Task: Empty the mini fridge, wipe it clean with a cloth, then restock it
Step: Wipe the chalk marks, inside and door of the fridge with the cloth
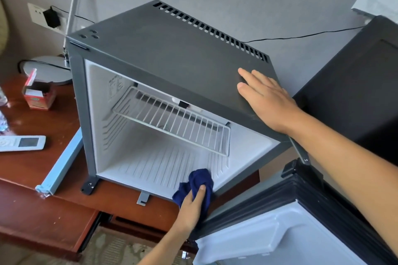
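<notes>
Mini fridge sits on wooden desk, door swung wide to the right, inside bare apart from wire shelf, so emptying looks done & wiping underway. Left hand grips bunched navy cloth against front-right of the fridge floor, prob. scrubbing that lip. Right hand lies flat, fingers straight, on the top panel, likely bracing the unit vs. sliding.

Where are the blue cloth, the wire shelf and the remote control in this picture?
blue cloth [197,180]: head view, bunched top above the fingers.
wire shelf [172,120]: head view, middle of the rack.
remote control [21,143]: head view, its display.
</notes>
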Tool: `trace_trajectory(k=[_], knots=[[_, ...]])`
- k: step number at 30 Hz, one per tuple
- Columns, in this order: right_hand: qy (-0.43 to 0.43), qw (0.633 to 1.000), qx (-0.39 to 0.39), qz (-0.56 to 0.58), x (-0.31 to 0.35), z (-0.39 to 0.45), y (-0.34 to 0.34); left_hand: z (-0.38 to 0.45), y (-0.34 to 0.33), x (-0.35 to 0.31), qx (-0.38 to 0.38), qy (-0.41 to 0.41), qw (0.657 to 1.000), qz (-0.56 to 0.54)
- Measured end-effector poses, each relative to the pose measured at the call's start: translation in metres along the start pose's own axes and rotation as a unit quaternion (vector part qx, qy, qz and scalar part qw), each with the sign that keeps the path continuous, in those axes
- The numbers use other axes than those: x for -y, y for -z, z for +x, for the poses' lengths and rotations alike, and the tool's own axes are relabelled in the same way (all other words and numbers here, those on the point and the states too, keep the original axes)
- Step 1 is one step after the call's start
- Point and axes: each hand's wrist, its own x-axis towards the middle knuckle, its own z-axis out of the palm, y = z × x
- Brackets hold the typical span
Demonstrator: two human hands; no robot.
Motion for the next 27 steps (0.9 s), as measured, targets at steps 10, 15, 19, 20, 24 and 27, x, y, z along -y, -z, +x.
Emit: trace_trajectory(k=[10,15,19,20,24,27], knots=[[0.006,1.000,-0.014,0.025,-0.005,0.004,0.000,0.140,0.003,-0.076,0.026,0.007,0.999,0.028],[0.002,0.999,-0.019,0.031,-0.004,0.005,0.000,0.095,-0.005,-0.101,-0.052,0.043,0.997,0.025],[-0.003,1.000,-0.017,0.018,-0.001,0.002,0.000,0.038,-0.003,-0.078,0.006,0.033,0.999,0.034],[-0.005,1.000,-0.015,0.016,0.000,0.001,0.000,0.022,0.000,-0.073,0.012,0.025,0.999,0.020],[-0.016,1.000,-0.011,0.008,0.002,-0.001,-0.002,-0.030,-0.006,-0.078,0.071,0.006,0.997,-0.030],[-0.022,0.999,-0.021,0.009,0.001,-0.001,-0.003,-0.034,-0.011,-0.092,0.069,-0.061,0.995,0.031]])
